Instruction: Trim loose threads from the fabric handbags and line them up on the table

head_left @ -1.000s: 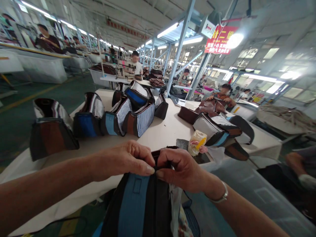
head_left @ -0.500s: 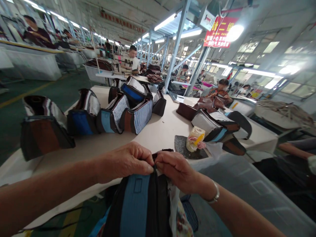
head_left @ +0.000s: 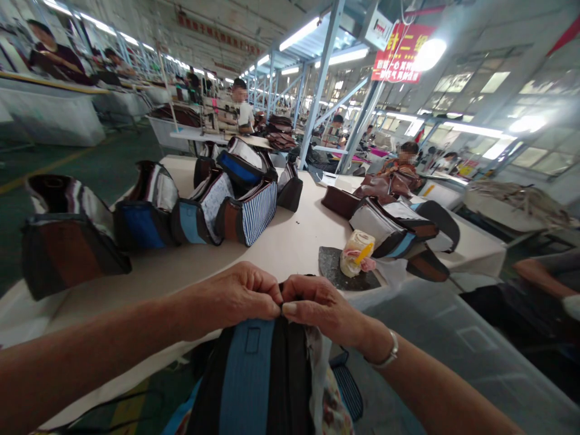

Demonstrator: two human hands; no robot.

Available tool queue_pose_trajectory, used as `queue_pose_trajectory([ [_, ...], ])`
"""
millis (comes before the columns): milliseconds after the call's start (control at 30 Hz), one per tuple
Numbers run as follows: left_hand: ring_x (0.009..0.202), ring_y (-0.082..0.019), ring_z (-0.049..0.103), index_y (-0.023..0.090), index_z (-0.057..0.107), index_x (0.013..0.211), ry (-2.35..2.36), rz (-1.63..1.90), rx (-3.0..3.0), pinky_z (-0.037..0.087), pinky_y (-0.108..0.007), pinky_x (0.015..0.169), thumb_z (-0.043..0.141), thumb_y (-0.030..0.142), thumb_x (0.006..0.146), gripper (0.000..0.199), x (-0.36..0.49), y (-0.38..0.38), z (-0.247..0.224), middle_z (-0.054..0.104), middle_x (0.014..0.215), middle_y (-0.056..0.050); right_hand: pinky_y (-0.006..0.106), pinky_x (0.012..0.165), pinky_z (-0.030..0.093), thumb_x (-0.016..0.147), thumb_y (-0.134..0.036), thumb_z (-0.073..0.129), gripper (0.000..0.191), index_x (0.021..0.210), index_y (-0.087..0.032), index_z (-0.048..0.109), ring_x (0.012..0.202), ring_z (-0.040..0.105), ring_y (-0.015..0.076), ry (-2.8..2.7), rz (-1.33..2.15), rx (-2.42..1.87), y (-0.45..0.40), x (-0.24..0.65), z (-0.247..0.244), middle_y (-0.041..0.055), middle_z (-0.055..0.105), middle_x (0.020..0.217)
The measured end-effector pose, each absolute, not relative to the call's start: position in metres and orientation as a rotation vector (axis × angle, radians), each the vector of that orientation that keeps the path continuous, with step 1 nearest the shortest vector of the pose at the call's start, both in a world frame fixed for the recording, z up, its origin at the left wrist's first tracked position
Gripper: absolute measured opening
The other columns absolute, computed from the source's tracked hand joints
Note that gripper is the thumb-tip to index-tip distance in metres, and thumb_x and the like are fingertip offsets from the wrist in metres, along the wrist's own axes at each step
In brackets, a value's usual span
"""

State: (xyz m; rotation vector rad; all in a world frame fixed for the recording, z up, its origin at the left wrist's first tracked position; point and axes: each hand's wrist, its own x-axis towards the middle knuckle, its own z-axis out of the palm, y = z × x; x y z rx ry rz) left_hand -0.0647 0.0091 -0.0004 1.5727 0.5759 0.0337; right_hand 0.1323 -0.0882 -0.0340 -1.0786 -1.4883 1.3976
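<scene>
"Since the left hand [head_left: 231,299] and right hand [head_left: 324,308] pinch the top edge [head_left: 286,284] of that black-and-blue fabric bag [head_left: 256,380] between thumbs and curled fingers, just off the white worktable [head_left: 290,254], what's risky?"

"A slip, I'd say. If the pinch eases, that loose floral lining [head_left: 328,405] could bunch into the fold."
</scene>
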Motion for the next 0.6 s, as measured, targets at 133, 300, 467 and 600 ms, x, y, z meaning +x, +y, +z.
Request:
queue_pose_trajectory([
  [133, 0.053, -0.01, 0.028, 0.016, 0.061, 0.072, 0.626, 0.002, 1.486, 0.016, -0.027, 0.052, 0.071, 0.036, 0.067, 0.023, -0.063, 0.011, -0.002, 0.042, 0.057, 0.006, 0.022, 0.054, 0.024, 0.087, -0.05, 0.073, 0.038, 0.084, -0.014, 0.059, 0.061, 0.034, 0.0081, -1.439, 1.439, -1.046, -0.084, 0.133, -0.04, -0.004, 0.047, 0.069],
  [300, 0.054, -0.01, 0.027, 0.015, 0.061, 0.068, 0.589, 0.068, 1.456, 0.015, -0.027, 0.052, 0.076, 0.043, 0.07, 0.031, -0.063, 0.011, -0.003, 0.04, 0.056, 0.005, 0.022, 0.054, 0.026, 0.09, -0.055, 0.071, 0.043, 0.087, -0.014, 0.058, 0.061, 0.034, 0.0075, -1.526, 1.433, -0.926, -0.081, 0.136, -0.045, -0.0037, 0.047, 0.071],
  [467, 0.058, -0.011, 0.028, 0.014, 0.063, 0.069, 0.584, 0.077, 1.513, 0.017, -0.028, 0.056, 0.079, 0.041, 0.068, 0.031, -0.063, 0.012, -0.006, 0.042, 0.058, 0.005, 0.022, 0.055, 0.026, 0.093, -0.055, 0.068, 0.042, 0.088, -0.015, 0.055, 0.063, 0.034, 0.008, -1.605, 1.376, -0.893, -0.08, 0.138, -0.046, -0.0041, 0.045, 0.07],
  [600, 0.056, -0.011, 0.028, 0.015, 0.064, 0.07, 0.643, 0.059, 1.507, 0.018, -0.027, 0.056, 0.073, 0.032, 0.064, 0.02, -0.062, 0.013, -0.009, 0.043, 0.055, 0.005, 0.023, 0.054, 0.026, 0.093, -0.053, 0.068, 0.041, 0.087, -0.015, 0.055, 0.062, 0.034, 0.0077, -1.61, 1.35, -0.906, -0.081, 0.137, -0.044, -0.0037, 0.046, 0.071],
])
